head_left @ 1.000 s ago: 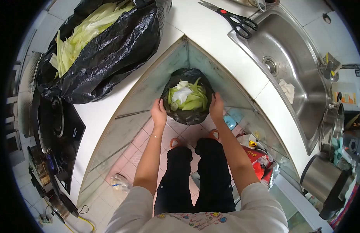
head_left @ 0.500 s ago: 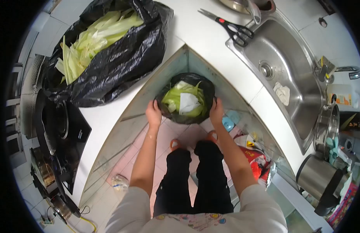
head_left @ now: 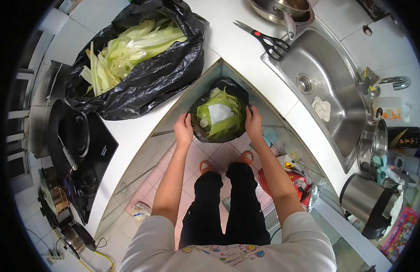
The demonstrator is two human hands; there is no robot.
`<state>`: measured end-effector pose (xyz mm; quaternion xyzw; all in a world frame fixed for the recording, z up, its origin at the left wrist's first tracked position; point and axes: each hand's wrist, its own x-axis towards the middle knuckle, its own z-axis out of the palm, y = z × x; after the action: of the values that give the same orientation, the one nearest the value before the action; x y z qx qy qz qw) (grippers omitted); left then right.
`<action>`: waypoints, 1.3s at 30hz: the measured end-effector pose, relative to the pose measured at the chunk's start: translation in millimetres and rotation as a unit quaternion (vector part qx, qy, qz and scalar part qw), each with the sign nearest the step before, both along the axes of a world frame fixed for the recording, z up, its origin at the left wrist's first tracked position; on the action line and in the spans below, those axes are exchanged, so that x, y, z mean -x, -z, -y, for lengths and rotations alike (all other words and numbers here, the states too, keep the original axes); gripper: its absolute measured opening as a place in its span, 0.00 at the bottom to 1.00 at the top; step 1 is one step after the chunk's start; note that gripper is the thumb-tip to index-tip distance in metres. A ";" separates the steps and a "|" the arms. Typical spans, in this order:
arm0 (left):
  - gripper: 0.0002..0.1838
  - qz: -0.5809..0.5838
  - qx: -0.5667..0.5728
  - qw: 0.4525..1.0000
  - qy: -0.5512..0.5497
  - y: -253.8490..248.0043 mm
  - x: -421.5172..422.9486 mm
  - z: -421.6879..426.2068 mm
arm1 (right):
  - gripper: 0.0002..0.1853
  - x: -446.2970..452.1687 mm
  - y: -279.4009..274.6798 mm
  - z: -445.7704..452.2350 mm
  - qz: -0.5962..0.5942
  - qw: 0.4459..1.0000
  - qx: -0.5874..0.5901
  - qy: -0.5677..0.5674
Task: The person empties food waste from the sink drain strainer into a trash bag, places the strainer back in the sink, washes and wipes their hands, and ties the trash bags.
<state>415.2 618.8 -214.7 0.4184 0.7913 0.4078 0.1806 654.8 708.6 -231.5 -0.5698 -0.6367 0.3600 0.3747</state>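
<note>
Between my two hands is a black plastic bag (head_left: 205,133) with its mouth spread. Green corn husks (head_left: 226,99) and a white piece of paper or tissue (head_left: 220,113) show inside it. My left hand (head_left: 183,128) pinches the left side of the bag's rim. On the opposite side, my right hand (head_left: 253,123) grips the rim with its fingers closed. The bag hangs low in the corner below the counter, above the tiled floor. Its underside is hidden.
A larger black bag (head_left: 151,88) of pale husks lies on the left counter, beside a wok (head_left: 65,124) on the cooktop. Scissors (head_left: 266,41) and a pan (head_left: 282,7) sit near the steel sink (head_left: 330,59). Red packaging (head_left: 291,177) is on the floor at right.
Both hands still hold the bag's rim, and its mouth is tilted a little differently. The whole view has shifted slightly, with the counter items appearing moved.
</note>
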 end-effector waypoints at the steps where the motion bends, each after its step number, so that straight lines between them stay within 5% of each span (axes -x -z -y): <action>1: 0.13 0.000 0.004 1.000 0.003 -5.7 1.8 7.4 | 0.07 -0.2 -10.7 4.2 -0.001 1.000 -0.005 0.007; 7: 0.11 0.191 -0.033 0.980 0.038 -86.9 -5.5 36.5 | 0.06 -9.1 -106.6 24.2 0.067 0.995 -0.034 -0.068; 9: 0.11 0.117 -0.022 0.989 0.086 -127.4 -11.5 35.6 | 0.06 -5.0 -141.8 28.2 0.037 0.983 -0.131 -0.127; 13: 0.11 0.065 -0.076 0.977 0.188 -181.9 -22.0 17.8 | 0.08 16.4 -178.7 38.0 -0.101 0.947 0.001 -0.304; 15: 0.11 0.109 0.035 0.966 0.234 -219.8 -23.9 10.7 | 0.08 25.0 -189.8 44.0 -0.097 0.917 0.037 -0.384; 21: 0.09 0.029 0.000 0.933 0.359 -263.5 -34.1 6.3 | 0.09 32.5 -210.4 62.4 -0.110 0.908 0.080 -0.396; 26: 0.10 -0.155 -0.036 0.900 0.407 -245.9 -51.0 13.6 | 0.06 31.4 -204.8 82.3 -0.186 0.927 0.048 -0.323; 28: 0.10 -0.119 0.008 0.913 0.389 -265.1 -51.0 15.7 | 0.07 33.0 -207.5 87.7 -0.182 0.941 0.025 -0.284; 31: 0.11 0.010 0.027 0.950 0.310 -305.0 -24.9 20.1 | 0.11 32.6 -226.0 94.1 -0.208 0.960 0.140 -0.128; 33: 0.11 -0.044 -0.005 0.984 0.173 -330.9 24.7 14.5 | 0.14 27.9 -202.3 87.8 -0.208 0.968 0.111 -0.089; 34: 0.17 -0.174 -0.026 0.975 0.137 -327.6 62.8 12.0 | 0.15 23.8 -194.0 86.4 -0.211 0.967 0.110 -0.088; 36: 0.40 -0.392 0.144 0.909 0.019 -322.4 114.1 18.8 | 0.17 20.8 -183.7 88.9 -0.233 0.961 0.135 -0.068; 38: 0.51 -0.400 0.199 0.894 -0.017 -290.4 155.0 20.0 | 0.18 19.4 -179.7 93.5 -0.269 0.945 0.182 -0.034; 39: 0.39 -0.421 0.193 0.886 -0.016 -287.5 162.7 19.3 | 0.17 17.5 -179.0 92.7 -0.278 0.942 0.189 -0.016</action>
<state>252.6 599.5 72.8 0.4952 0.8624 0.0355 -0.0986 637.3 615.9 -52.5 -0.4968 -0.4368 0.6236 0.4166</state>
